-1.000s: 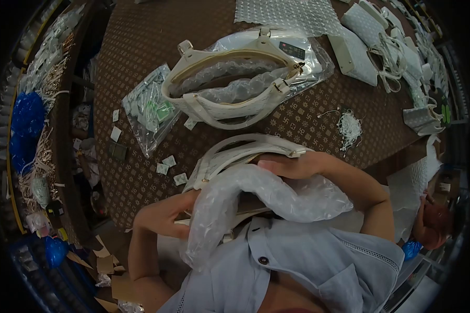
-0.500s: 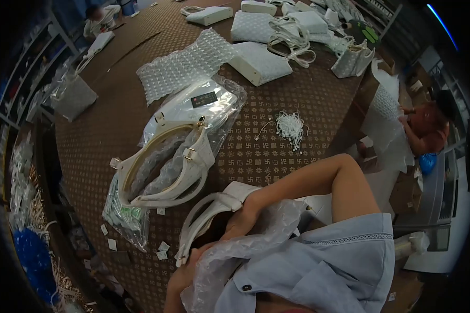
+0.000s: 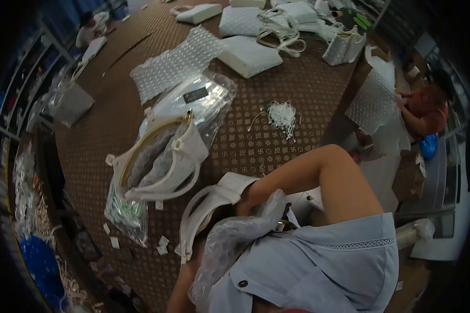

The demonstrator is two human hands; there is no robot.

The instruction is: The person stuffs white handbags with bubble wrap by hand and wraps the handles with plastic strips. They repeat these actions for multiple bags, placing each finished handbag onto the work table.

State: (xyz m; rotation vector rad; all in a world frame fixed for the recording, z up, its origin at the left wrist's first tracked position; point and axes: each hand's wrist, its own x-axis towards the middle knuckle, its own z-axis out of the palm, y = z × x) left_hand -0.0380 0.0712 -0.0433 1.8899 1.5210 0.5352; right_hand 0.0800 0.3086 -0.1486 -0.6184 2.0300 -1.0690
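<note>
At lower centre of the frame, a white handbag [image 3: 212,201] tilted against a pale blue shirt [image 3: 318,261], mouth turned toward the body, handle arching toward the table. Reaching into the mouth from the right, the right hand [image 3: 244,205], mostly lost in shadow behind the rim. At the bag's lower end, the left hand [image 3: 196,252], partly covered by a puffy roll of clear bubble wrap [image 3: 235,232] lying across the opening and against the shirt. Fingers of both hands out of sight; cannot tell whether spread, together or clamped on anything.

Left of centre, on the brown patterned table [image 3: 235,151], a second white handbag [image 3: 196,148], gaping, with bubble wrap visible inside. Beneath and beside it, a clear plastic bag [image 3: 214,104] with a dark rectangle, plus a clear packet [image 3: 128,216] with green contents. Near the lower left, small white sachets [image 3: 163,245]; right of centre, a tangle of white strings [image 3: 283,117].

Toward the top, a flat bubble-wrap sheet [image 3: 177,62] beside white bags [image 3: 250,55] with looped straps. At upper right, a co-worker in a reddish top [image 3: 428,109], touching another bubbled sheet [image 3: 373,99]. At upper left, another person [image 3: 91,31] by the table edge.
</note>
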